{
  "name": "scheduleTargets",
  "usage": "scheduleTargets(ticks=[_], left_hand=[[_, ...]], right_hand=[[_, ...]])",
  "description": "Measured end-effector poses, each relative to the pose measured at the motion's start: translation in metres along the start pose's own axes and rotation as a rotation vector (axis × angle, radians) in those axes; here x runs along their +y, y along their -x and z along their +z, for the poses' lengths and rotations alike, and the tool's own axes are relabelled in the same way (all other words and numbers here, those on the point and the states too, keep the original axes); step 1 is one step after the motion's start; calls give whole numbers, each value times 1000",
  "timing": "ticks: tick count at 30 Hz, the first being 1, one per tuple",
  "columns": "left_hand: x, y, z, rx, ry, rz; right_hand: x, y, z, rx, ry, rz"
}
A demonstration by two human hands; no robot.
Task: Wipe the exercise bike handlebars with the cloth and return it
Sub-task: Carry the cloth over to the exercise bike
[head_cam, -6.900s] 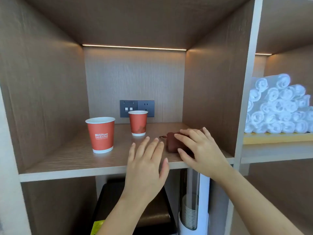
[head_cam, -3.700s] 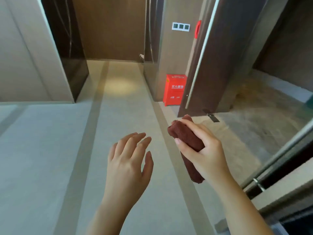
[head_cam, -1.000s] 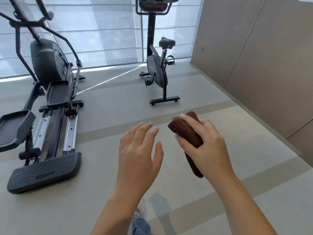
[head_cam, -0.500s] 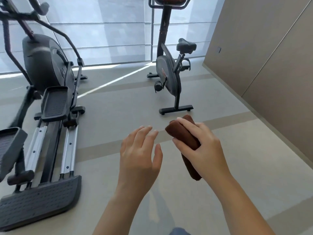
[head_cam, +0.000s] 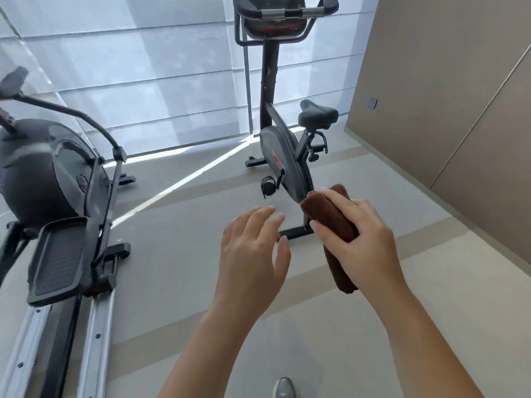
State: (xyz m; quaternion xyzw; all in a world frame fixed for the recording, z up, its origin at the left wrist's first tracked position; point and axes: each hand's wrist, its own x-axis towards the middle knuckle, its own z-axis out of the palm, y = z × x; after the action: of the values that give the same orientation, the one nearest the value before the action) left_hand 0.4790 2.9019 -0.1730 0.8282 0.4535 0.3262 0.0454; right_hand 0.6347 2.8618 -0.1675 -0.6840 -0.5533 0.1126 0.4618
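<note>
A dark exercise bike (head_cam: 283, 156) stands ahead in front of the window, its handlebars (head_cam: 287, 12) at the top edge of the view and its saddle (head_cam: 317, 113) to the right. My right hand (head_cam: 362, 242) grips a rolled brown cloth (head_cam: 330, 216) at chest height, in front of the bike's lower frame. The cloth's lower end hangs below my palm. My left hand (head_cam: 253, 254) hovers beside it with relaxed, slightly spread fingers and holds nothing.
An elliptical trainer (head_cam: 57, 196) with long rails and a foot pedal fills the left side. A beige panelled wall (head_cam: 445, 96) runs along the right. Pale floor (head_cam: 178, 254) lies between the two machines. A grey shoe (head_cam: 283, 387) shows at the bottom.
The view has closed in on the exercise bike, which now looms larger and higher. Both hands keep their pose, the right one still holding the rolled cloth.
</note>
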Motion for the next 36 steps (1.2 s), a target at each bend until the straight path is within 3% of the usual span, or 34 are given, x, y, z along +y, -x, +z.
scheduleTargets(ticks=[6, 15, 23, 36], left_hand=[[-61, -100, 22, 49, -39, -30], [-211, -223, 65, 86, -22, -127], [-358, -372, 70, 129, -26, -102], [-457, -560, 158, 62, 45, -11]], right_hand=[[9, -126, 47, -36, 2, -22], [17, -274, 191, -131, -13, -19], [-32, -435, 323, -111, 22, -96], [23, -632, 399, -2, 33, -6]])
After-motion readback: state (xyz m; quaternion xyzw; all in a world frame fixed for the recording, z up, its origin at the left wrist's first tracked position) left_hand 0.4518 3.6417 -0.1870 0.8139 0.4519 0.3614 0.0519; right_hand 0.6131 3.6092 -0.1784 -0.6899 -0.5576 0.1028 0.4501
